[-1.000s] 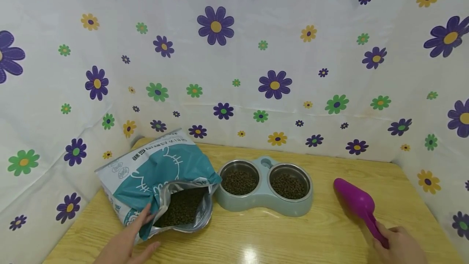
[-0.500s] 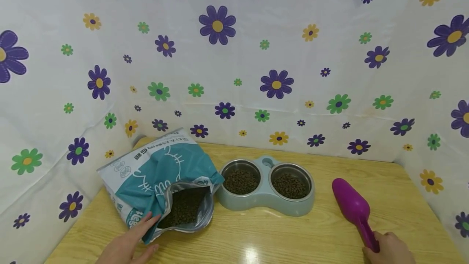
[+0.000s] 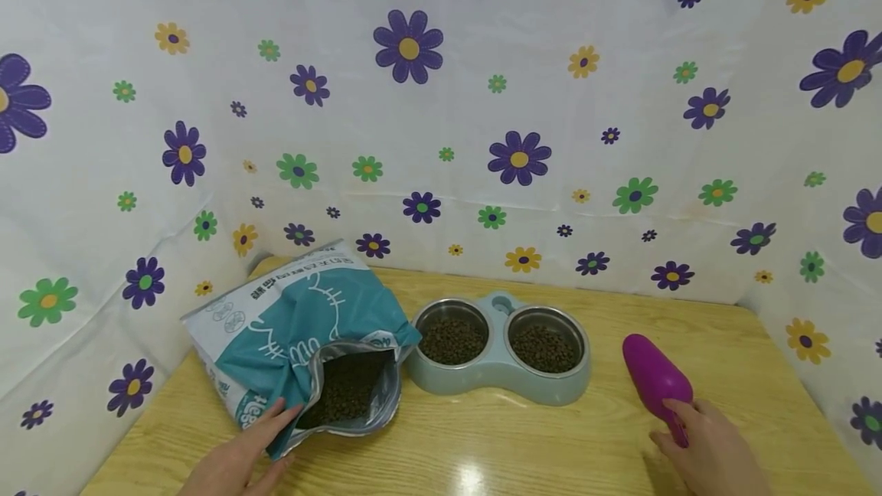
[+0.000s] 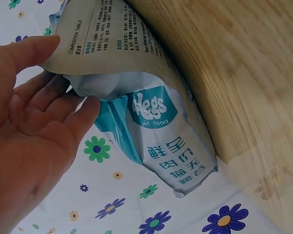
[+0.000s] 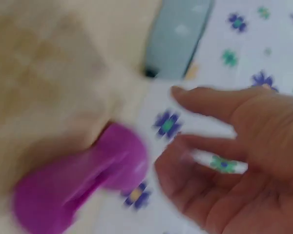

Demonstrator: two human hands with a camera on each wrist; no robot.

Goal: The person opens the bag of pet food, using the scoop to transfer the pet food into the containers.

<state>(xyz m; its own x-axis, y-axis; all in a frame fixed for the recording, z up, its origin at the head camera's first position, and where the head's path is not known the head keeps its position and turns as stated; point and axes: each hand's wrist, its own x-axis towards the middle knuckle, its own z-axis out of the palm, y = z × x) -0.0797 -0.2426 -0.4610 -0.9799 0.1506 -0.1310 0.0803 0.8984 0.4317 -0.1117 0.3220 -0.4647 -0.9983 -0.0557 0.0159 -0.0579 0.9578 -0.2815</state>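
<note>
A teal and white pet food bag (image 3: 368,305) lies on its side at the left, its mouth spread toward me and brown kibble (image 3: 347,395) inside. My left hand (image 3: 234,459) touches the bag's left rim with extended fingers; in the left wrist view the thumb (image 4: 39,51) stands apart from the bag. A purple scoop (image 3: 653,373) lies on the right of the table. Over its handle is my right hand (image 3: 717,446), and the blurred right wrist view shows the fingers loose, apart from the scoop, with nothing held.
Between bag and scoop stands a pale blue double feeder (image 3: 498,372). Its left steel bowl (image 3: 416,320) and right steel bowl (image 3: 584,343) both contain kibble. Behind the wooden table (image 3: 441,450) hangs a white flowered cloth (image 3: 441,113).
My right hand lowered the scoop onto the table and loosened from its handle, moving slightly forward and left. The left hand stays at the bag's rim, having shifted little.
</note>
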